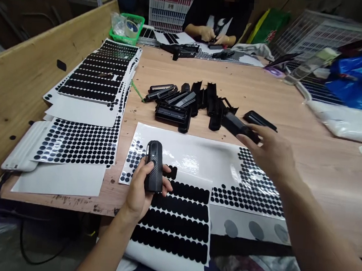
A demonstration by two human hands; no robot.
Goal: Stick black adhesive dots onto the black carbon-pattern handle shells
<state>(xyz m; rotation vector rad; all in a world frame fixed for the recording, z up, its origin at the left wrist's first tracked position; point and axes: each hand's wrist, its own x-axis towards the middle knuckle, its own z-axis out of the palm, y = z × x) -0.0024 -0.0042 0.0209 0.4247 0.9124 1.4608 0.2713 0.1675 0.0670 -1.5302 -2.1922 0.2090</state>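
My left hand (145, 187) is closed round a black plastic housing (155, 167) with a carbon-fibre pattern, held upright above the sticker sheets. To the right, my right hand (267, 150) grips the near end of a similar black patterned housing (235, 125) at the edge of a heap of black plastic parts (173, 110). Beneath my left hand lies a sheet of black rounded stickers (180, 227), overhanging the table's front edge. Under it a white sheet with small black dots (249, 186) spreads across the table.
Stacked sticker sheets (94, 74) and a white device (26, 148) with a cable lie at left, by a wooden side board (50, 41). A green basket (136, 21) stands behind. Across the table a person (221, 21) handles black parts. Blue plastic bags (358, 74) lie at right.
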